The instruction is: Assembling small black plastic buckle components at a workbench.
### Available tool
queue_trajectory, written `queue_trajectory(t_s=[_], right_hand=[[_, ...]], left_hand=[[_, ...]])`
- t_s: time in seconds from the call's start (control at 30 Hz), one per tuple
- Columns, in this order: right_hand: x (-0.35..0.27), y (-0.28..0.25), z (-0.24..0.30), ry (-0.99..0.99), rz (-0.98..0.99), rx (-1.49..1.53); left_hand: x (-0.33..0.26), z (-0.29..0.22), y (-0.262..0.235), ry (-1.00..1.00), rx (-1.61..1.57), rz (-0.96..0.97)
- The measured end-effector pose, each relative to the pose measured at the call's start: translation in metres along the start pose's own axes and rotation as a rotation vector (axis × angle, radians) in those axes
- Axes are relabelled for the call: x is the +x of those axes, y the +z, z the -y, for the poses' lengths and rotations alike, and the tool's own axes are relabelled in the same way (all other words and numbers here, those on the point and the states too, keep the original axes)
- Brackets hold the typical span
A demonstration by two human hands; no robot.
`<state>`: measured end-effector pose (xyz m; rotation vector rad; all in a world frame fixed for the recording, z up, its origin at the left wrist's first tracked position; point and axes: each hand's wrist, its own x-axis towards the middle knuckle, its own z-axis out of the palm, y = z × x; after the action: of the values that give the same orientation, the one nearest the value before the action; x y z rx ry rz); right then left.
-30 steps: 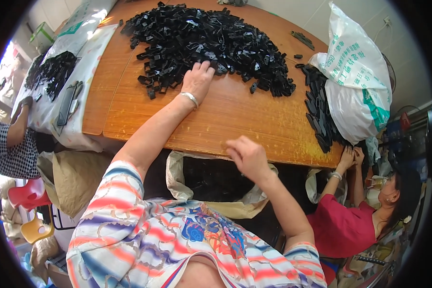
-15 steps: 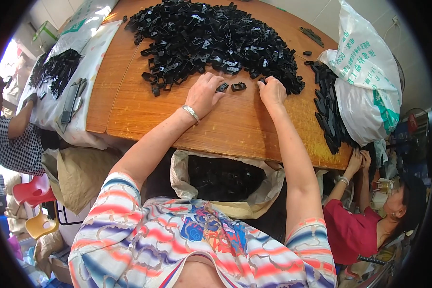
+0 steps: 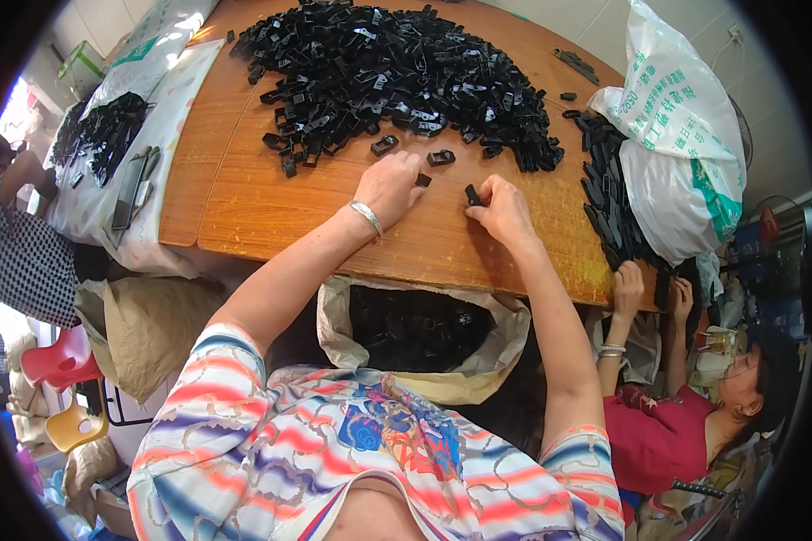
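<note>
My left hand (image 3: 391, 187) is closed just above the wooden table (image 3: 334, 230), with a small black plastic part (image 3: 422, 180) at its fingertips. To its right, my right hand (image 3: 503, 209) pinches a black plastic clip (image 3: 473, 195) that stands out from the fingers. Two loose black pieces lie in front of the hands: one clip (image 3: 384, 144) beyond my left hand and another clip (image 3: 440, 158) between the two hands. Beyond them spreads a large heap of black plastic clips (image 3: 388, 72).
An open sack (image 3: 334, 325) holding black parts sits below the table edge. Long black pieces (image 3: 604, 194) lie at the right beside a white bag (image 3: 681, 135). A co-worker in red (image 3: 659, 433) handles pieces there; another person (image 3: 27, 252) is at the left.
My right hand has drawn back from the heap's edge toward me and leftward, bringing a clip. My left hand has shifted slightly nearer to me, leaving one clip beyond it.
</note>
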<state>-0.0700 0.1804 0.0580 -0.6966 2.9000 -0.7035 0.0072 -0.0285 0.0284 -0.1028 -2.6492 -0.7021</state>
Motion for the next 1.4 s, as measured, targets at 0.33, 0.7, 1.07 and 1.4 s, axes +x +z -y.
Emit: queue_trajectory(t_s=[0.33,0.7,1.07,1.4], right_hand=[[-0.049,0.014,0.003,-0.175,-0.133,-0.023],[-0.052,0.022,0.007,-0.194,-0.155,-0.007],[-0.023,0.037,0.029,-0.310,-0.208,0.304],[-0.024,0.033,0.035,-0.410,-0.163,0.154]], left_hand=[[-0.022,-0.034,0.001,0.132,0.232,0.150],[0.005,-0.008,-0.009,0.243,0.093,0.143],[-0.004,0.016,0.005,0.069,-0.171,0.193],[-0.002,0.009,0.003,-0.026,-0.215,0.219]])
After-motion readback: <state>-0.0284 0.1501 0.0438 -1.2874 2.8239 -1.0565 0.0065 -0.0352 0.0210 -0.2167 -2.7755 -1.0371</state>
